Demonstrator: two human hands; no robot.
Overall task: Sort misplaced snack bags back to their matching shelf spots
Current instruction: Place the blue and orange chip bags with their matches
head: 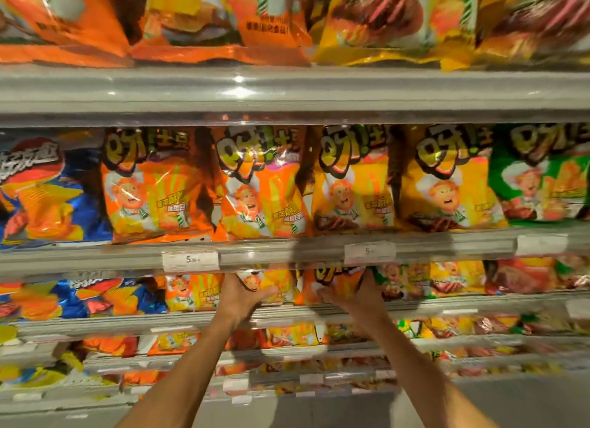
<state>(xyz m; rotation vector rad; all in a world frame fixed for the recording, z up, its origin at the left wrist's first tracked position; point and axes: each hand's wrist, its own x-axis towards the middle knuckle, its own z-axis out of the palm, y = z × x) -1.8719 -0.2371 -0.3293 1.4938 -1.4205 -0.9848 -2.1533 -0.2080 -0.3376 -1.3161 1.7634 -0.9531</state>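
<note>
— What are the hands doing?
— Both reach into the third shelf [319,312] down. The left hand [241,295] grasps an orange snack bag [271,284] by its left edge. The right hand [360,295] grips another orange bag [338,280] just beside it.
— And around them?
— Yellow bags [453,276] lie to the right, blue bags [105,296] to the left, and price tags [191,261] sit on the shelf rail above.

You can read a "5" on the white price tag [191,261] clipped to the front edge of the middle shelf [95,258], left of centre, and another "5" on the price tag [369,252] further right. The bags' Chinese lettering is too blurred to read.
</note>
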